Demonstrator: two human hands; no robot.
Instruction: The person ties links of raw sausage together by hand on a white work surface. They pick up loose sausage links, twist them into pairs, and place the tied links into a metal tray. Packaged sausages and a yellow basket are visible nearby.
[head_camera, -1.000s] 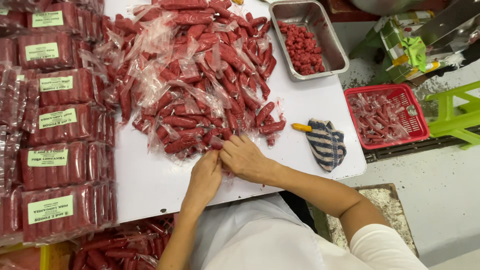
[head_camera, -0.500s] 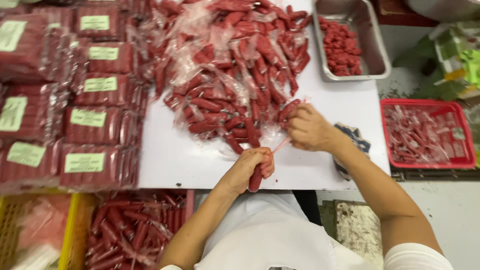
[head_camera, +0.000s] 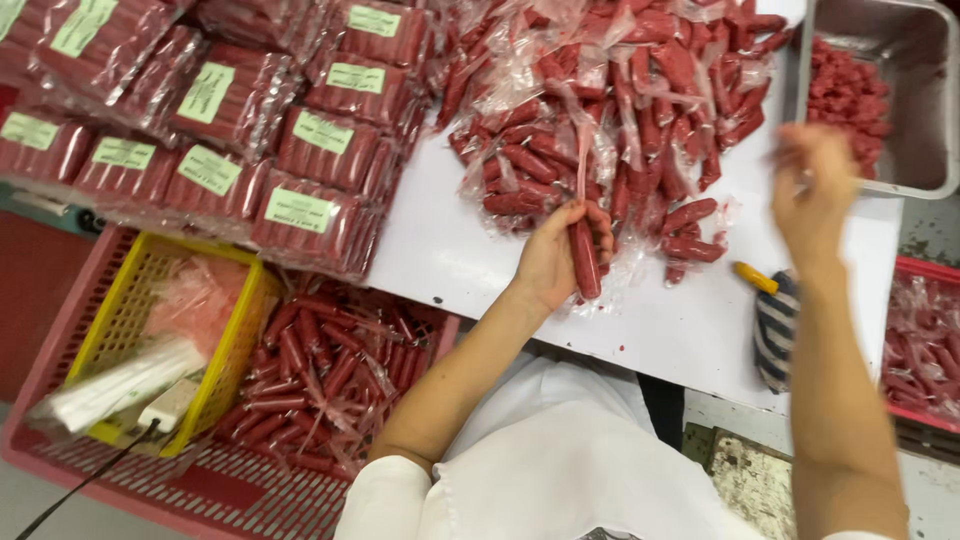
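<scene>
The left hand (head_camera: 555, 255) now grips one red sausage (head_camera: 584, 255) upright over the white worktop (head_camera: 450, 250), fingers closed; the right hand (head_camera: 815, 190) has lifted away, blurred, its grasp indiscernible.

The sausage (head_camera: 584, 258) in the left hand (head_camera: 556, 256) was dark red. The heap of wrapped sausages (head_camera: 620, 110) was the same red under clear, glinting film. The table (head_camera: 450, 250) was white. The sealed sausage packs (head_camera: 300, 150) were deep red with pale green labels. The metal tray (head_camera: 925, 100) was grey steel, its meat pieces (head_camera: 845, 95) bright red. The folded cloth (head_camera: 775, 330) bore dark blue and white stripes, and the tool handle (head_camera: 756, 277) beside it was yellow. The small basket (head_camera: 150, 300) was yellow, inside a pinkish-red crate (head_camera: 150, 490). The person's garment (head_camera: 560, 470) was white.
</scene>
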